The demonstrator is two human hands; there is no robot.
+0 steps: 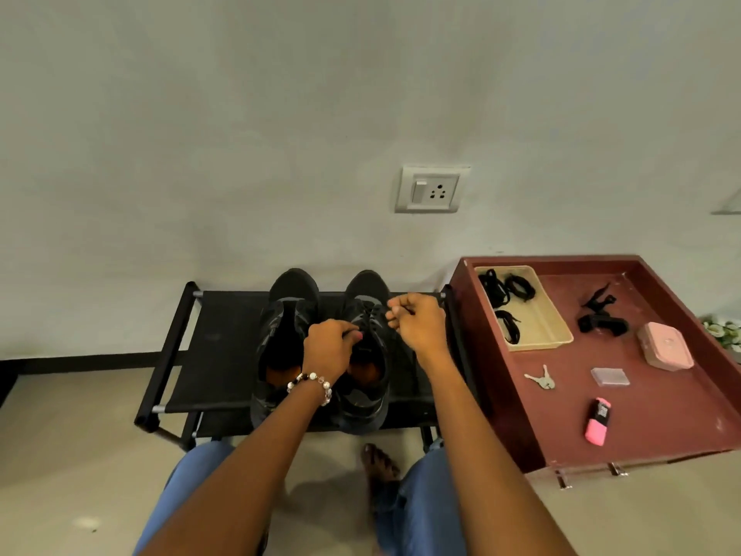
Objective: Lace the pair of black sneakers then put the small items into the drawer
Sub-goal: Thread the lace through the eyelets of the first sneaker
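Lacing is under way on the right sneaker (367, 347), which sits beside the left sneaker (280, 347) on a low black shoe rack (208, 347) against the wall, toes pointing far. The left hand (326, 349), a bead bracelet at its wrist, has its fingers curled down at the shoe's throat, apparently pinching a lace (363, 325); the black-on-black makes the strand hard to pick out. The right hand (415, 325) is raised just right of the eyelets, fingertips pinched together as if drawing a lace end taut. The left sneaker's tongue area looks open and unlaced.

To the right, a maroon drawer (681, 431) lies open on the floor. Inside: a beige tray (557, 335) holding coiled black laces at the far left, a black object near the middle, a pink box (665, 347), keys (541, 381), a clear case (609, 376) and a pink-and-black item (597, 423) nearer.

Risks, as I judge them: pulling unevenly could leave one lace end short; a missed eyelet is likely given the poor contrast; a hard tug might slide the shoe off the rack's fabric shelf.
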